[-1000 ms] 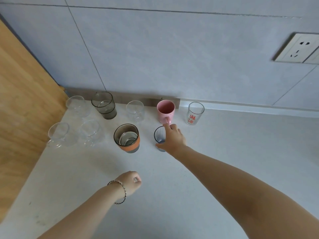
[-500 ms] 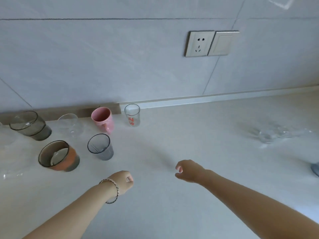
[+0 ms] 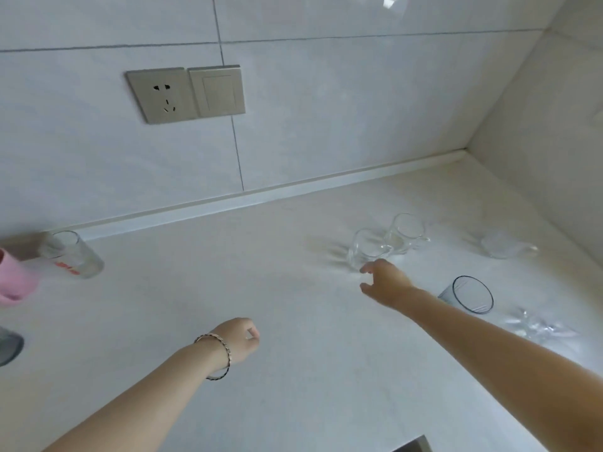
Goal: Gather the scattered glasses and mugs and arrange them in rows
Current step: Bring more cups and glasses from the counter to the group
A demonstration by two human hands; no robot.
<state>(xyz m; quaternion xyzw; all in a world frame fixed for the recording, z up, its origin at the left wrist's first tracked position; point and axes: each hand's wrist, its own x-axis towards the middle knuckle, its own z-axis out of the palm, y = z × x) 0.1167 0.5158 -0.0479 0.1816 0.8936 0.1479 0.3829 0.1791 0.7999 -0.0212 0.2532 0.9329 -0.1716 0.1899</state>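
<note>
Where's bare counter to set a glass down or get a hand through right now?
Free: wide middle of the counter, from the red-print glass across to the two clear mugs, back to the wall trim. Crowded: right corner, where the clear mugs, a blue-tinted glass and the right hand sit close.

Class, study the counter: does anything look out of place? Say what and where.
Yes: a clear glass mug, a second behind it, a blue-tinted glass tumbler and a blurred clear glass stand scattered at right, far from the pink mug at left.
</note>
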